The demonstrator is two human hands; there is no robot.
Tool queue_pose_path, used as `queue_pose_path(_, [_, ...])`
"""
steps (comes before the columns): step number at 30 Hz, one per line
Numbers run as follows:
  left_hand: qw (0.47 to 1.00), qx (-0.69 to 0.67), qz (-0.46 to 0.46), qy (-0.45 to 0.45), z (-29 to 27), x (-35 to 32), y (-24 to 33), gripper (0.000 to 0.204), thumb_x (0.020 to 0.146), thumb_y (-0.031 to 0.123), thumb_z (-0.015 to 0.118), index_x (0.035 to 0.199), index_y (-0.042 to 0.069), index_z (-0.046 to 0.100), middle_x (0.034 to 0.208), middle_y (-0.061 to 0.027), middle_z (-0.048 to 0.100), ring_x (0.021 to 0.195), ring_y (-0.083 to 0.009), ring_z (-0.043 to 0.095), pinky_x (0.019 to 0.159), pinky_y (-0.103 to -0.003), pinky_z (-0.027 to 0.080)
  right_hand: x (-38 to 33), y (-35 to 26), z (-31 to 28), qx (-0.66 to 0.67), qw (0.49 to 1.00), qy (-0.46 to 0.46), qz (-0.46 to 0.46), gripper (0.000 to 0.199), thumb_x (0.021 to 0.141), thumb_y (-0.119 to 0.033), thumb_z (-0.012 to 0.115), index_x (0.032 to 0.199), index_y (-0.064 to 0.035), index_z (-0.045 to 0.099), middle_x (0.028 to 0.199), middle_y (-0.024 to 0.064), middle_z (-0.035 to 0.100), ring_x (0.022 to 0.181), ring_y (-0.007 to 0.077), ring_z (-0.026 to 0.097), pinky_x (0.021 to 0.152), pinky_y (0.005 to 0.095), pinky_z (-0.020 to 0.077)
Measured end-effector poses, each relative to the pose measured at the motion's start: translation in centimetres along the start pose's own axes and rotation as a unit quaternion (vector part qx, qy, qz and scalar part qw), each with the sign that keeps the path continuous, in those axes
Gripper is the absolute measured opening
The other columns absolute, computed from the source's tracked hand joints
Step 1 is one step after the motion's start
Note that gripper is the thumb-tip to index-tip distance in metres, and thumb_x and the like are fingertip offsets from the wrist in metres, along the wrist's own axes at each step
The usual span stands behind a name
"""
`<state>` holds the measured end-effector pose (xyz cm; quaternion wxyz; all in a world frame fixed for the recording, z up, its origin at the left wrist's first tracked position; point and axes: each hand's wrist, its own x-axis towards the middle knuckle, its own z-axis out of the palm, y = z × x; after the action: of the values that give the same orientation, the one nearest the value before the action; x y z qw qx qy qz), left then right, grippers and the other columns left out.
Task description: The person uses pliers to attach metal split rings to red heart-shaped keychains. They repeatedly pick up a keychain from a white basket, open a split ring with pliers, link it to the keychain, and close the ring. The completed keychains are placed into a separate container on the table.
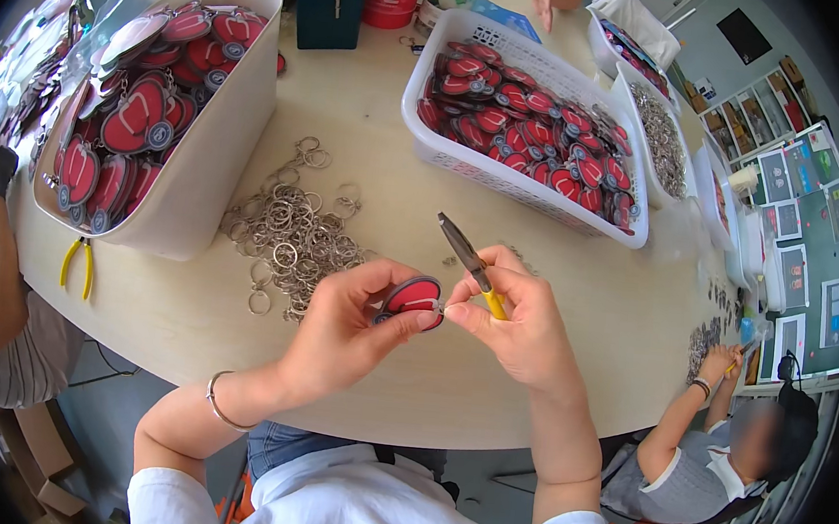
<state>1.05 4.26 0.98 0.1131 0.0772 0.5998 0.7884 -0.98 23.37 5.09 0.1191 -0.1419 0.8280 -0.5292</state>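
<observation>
Fingers of the left hand point(351, 321) pinch a red oval tag with a grey rim point(414, 295), raised over the table point(549, 371) near its curved front edge. Right hand point(518, 319): thumb and index narrowed at the tag's right edge, dark-tipped pliers with yellow handles point(462, 242) tucked in the grip, tip up-left. Loose silver metal ring pile point(293, 237) — just left of the hands, tight on that side. White plastic bin wall point(242, 140) beyond it; white perforated basket point(534, 190) farther off, ahead-right. Room to move — rightward, below the basket.
</observation>
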Motion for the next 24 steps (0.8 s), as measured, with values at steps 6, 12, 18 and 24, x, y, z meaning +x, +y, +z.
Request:
queue_pose_path(6, [0.996, 0.08, 0.028, -0.004, -0.3, -0.1, 0.0, 0.018, 0.082, 0.006, 0.074, 0.092, -0.002, 0.061, 0.08, -0.0012, 0.062, 0.074, -0.0051, 0.055, 0.066, -0.022, 0.049, 0.3, -0.9, -0.4, -0.027, 0.998, -0.052, -0.018, 0.012, 0.082, -0.009, 0.071, 0.085, 0.0011, 0.064, 0.098, 0.0067, 0.052, 0.092, 0.0193, 0.054, 0.085, 0.0309, 0.0433])
queue_pose_path(12, [0.999, -0.027, -0.029, -0.027, -0.3, 0.3, 0.2, 0.02, 0.079, 0.004, 0.076, 0.089, -0.002, 0.059, 0.078, 0.0001, 0.062, 0.073, -0.0041, 0.055, 0.065, -0.02, 0.049, 0.6, -0.8, -0.7, -0.049, 0.994, -0.068, -0.067, 0.015, 0.08, -0.009, 0.072, 0.086, 0.0018, 0.064, 0.097, 0.0066, 0.051, 0.091, 0.0194, 0.054, 0.084, 0.0314, 0.0435])
queue_pose_path(18, [0.998, -0.032, -0.027, -0.047, -0.6, 0.2, 0.3, 0.021, 0.078, 0.006, 0.077, 0.088, -0.001, 0.059, 0.078, 0.0006, 0.062, 0.073, -0.0035, 0.055, 0.064, -0.02, 0.049, 0.5, -0.1, -0.8, 0.004, 0.996, -0.081, -0.049, 0.015, 0.08, -0.01, 0.073, 0.084, 0.0007, 0.063, 0.096, 0.0061, 0.051, 0.09, 0.0193, 0.053, 0.082, 0.0312, 0.0433])
queue_pose_path(24, [0.998, 0.031, 0.03, -0.042, -0.6, 0.1, 0.1, 0.019, 0.078, 0.007, 0.077, 0.084, 0.0, 0.06, 0.076, -0.001, 0.062, 0.072, -0.004, 0.056, 0.062, -0.021, 0.049, 0.6, 0.1, -0.6, 0.029, 0.995, -0.082, -0.046, 0.013, 0.08, -0.008, 0.071, 0.082, 0.0013, 0.062, 0.096, 0.0067, 0.051, 0.089, 0.0195, 0.054, 0.081, 0.0307, 0.0431])
